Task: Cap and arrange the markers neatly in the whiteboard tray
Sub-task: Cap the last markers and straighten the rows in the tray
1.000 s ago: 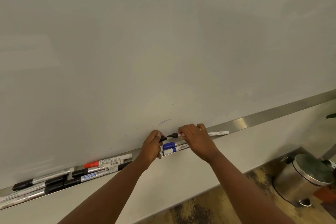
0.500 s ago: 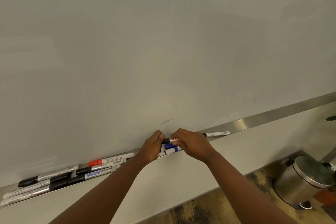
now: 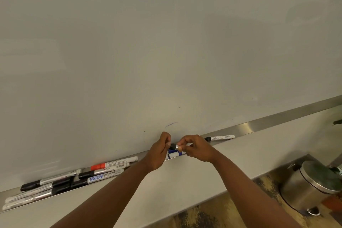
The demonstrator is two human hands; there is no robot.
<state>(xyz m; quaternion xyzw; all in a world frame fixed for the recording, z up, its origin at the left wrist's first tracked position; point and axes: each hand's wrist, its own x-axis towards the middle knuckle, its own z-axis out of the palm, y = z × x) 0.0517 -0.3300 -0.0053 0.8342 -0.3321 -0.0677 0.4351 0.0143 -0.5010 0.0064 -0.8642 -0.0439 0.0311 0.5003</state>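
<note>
Head view, one entry. Whiteboard: large, pale, carrying a short blue stroke just above the hands. Tray: a metal ledge running along the board's lower edge, rising toward the right. Left hand: fingers curled, pinching the black cap end of a marker held just above the tray. Right hand: fingers curled round the same marker's silver barrel from the other side; the two hands nearly touched, with only a short black-and-silver stretch showing between them. Blue-capped markers: lying in the tray directly beneath the hands, mostly hidden, number unclear. Single black-tipped white marker: lying in the tray to the right, apart from the hands. Marker cluster: at the tray's left end, several black-capped silver and white barrels lying roughly lengthwise, with one red-capped marker uppermost on the right. Steel pedal bin: on the patterned floor, lower right.
</note>
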